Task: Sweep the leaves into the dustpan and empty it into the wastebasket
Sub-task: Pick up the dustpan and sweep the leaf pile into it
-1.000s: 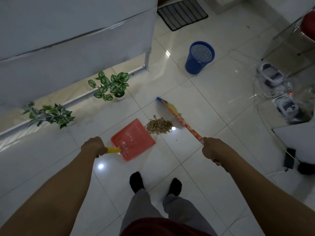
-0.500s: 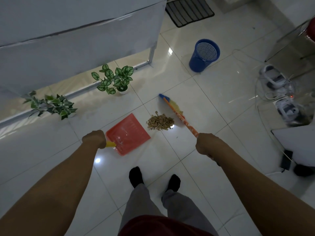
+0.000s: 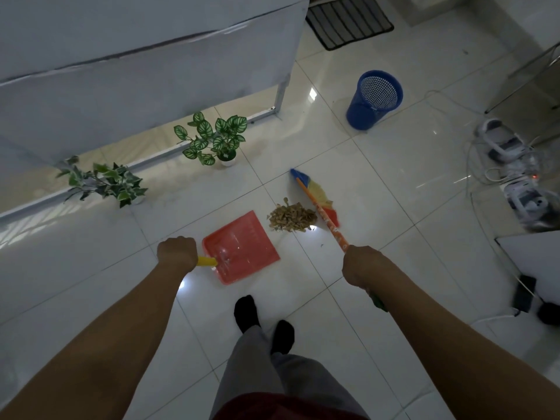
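A: Hands?
B: Left hand [image 3: 176,253] fisted around dustpan [image 3: 241,247] handle; right hand [image 3: 362,266] clenched on broom [image 3: 318,199] shaft.
A: Leaves [image 3: 291,218]?
B: 1 pile, just right of dustpan, against bristles. Wastebasket [image 3: 374,100] well beyond.

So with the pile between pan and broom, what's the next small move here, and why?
Probably a short stroke of the broom toward the dustpan. The leaves lie in a heap on the tile just off the pan's open edge, with the bristles right behind them. The left hand holds the pan handle, the right hand the broomstick, and the pan looks empty.
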A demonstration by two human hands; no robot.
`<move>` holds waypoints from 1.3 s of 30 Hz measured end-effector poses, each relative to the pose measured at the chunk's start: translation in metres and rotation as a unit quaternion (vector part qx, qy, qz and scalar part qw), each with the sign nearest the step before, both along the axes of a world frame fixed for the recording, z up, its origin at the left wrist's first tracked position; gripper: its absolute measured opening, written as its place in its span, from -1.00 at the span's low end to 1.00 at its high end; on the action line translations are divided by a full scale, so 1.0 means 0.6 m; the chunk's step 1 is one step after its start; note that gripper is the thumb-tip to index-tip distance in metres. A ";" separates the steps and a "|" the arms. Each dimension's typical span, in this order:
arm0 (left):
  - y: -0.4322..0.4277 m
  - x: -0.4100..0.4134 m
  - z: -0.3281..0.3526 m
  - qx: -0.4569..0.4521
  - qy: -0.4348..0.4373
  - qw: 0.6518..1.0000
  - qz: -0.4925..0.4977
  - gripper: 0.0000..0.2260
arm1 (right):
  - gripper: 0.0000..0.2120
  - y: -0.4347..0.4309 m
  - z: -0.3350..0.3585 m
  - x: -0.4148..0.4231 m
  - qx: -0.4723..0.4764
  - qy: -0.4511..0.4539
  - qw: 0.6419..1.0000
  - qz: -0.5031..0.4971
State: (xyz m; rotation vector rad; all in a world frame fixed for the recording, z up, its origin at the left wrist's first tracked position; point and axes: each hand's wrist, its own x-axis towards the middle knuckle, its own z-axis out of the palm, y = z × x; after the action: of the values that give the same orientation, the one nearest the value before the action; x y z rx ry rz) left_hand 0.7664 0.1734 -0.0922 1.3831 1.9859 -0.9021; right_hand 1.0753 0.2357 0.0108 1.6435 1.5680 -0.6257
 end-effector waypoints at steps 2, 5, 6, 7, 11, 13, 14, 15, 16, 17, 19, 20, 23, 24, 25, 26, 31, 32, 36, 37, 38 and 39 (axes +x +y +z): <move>0.001 0.015 -0.002 -0.007 -0.013 1.000 0.024 -0.60 | -0.63 -0.005 -0.003 0.006 -0.002 0.005 1.000 -0.003; 0.006 0.037 -0.007 0.004 -0.033 0.998 0.060 -0.41 | -0.60 -0.008 -0.006 0.016 -0.014 0.023 1.000 -0.013; 0.010 0.043 -0.008 0.011 -0.036 0.997 0.066 -0.37 | -0.62 -0.008 -0.007 0.016 -0.022 0.026 0.999 -0.005; 0.013 0.048 -0.008 0.017 -0.037 0.997 0.069 -0.36 | -0.65 -0.010 -0.006 0.015 -0.033 0.027 0.999 0.005; 0.010 0.065 -0.011 0.025 -0.037 0.996 0.082 -0.36 | -0.71 -0.025 -0.010 -0.004 -0.060 0.021 0.998 0.029; -0.001 0.074 -0.016 0.026 -0.039 0.995 0.083 -0.36 | -0.67 -0.035 -0.014 -0.015 -0.077 0.014 0.996 0.037; -0.005 0.077 -0.018 0.031 -0.038 0.996 0.081 -0.38 | -0.64 -0.038 -0.016 -0.019 -0.085 0.012 0.995 0.043; -0.008 0.079 -0.021 0.036 -0.035 0.996 0.079 -0.41 | -0.63 -0.042 -0.016 -0.023 -0.093 0.013 0.995 0.046; -0.011 0.081 -0.024 0.042 -0.031 0.996 0.075 -0.45 | -0.62 -0.045 -0.014 -0.027 -0.098 0.013 0.994 0.046; -0.014 0.082 -0.028 0.051 -0.028 0.996 0.070 -0.52 | -0.60 -0.047 -0.011 -0.032 -0.099 0.012 0.994 0.043; -0.015 0.085 -0.031 0.077 -0.024 0.995 0.056 -0.63 | -0.55 -0.052 -0.008 -0.041 -0.096 0.016 0.995 0.024; -0.014 0.086 -0.032 0.088 -0.023 0.995 0.051 -0.66 | -0.53 -0.054 -0.007 -0.047 -0.092 0.021 0.995 0.013; -0.009 0.091 -0.034 0.093 -0.034 0.994 0.047 -0.70 | -0.53 -0.058 -0.006 -0.068 -0.086 0.033 0.996 0.003; -0.009 0.093 -0.034 0.093 -0.037 0.994 0.048 -0.71 | -0.59 -0.059 -0.006 -0.076 -0.088 0.036 0.995 0.011; -0.008 0.095 -0.033 0.097 -0.041 0.993 0.048 -0.72 | -0.67 -0.061 -0.004 -0.085 -0.088 0.037 0.995 0.019; -0.007 0.096 -0.033 0.103 -0.047 0.992 0.048 -0.72 | -0.74 -0.063 -0.003 -0.093 -0.088 0.037 0.995 0.023; -0.011 0.098 -0.035 0.108 -0.060 0.991 0.044 -0.69 | -0.79 -0.081 0.002 -0.125 -0.092 0.036 0.994 0.048; -0.012 0.099 -0.036 0.108 -0.061 0.991 0.041 -0.69 | -0.73 -0.085 0.004 -0.129 -0.094 0.037 0.994 0.049; -0.011 0.109 -0.042 0.099 -0.072 0.992 0.032 -0.68 | -0.52 -0.102 0.009 -0.139 -0.096 0.042 0.994 0.032; -0.009 0.113 -0.043 0.096 -0.075 0.992 0.032 -0.68 | -0.50 -0.106 0.009 -0.141 -0.100 0.041 0.994 0.028; -0.008 0.117 -0.045 0.094 -0.081 0.992 0.036 -0.67 | -0.50 -0.110 0.009 -0.142 -0.101 0.042 0.994 0.025; -0.007 0.122 -0.048 0.095 -0.092 0.990 0.042 -0.65 | -0.50 -0.113 0.008 -0.143 -0.098 0.048 0.994 0.016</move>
State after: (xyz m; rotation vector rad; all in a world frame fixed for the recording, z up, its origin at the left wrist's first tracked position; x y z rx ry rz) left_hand 0.8394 0.1692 -0.1210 1.4192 2.0114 -0.5378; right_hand 0.9896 0.1680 0.0157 1.4577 1.5448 -0.8249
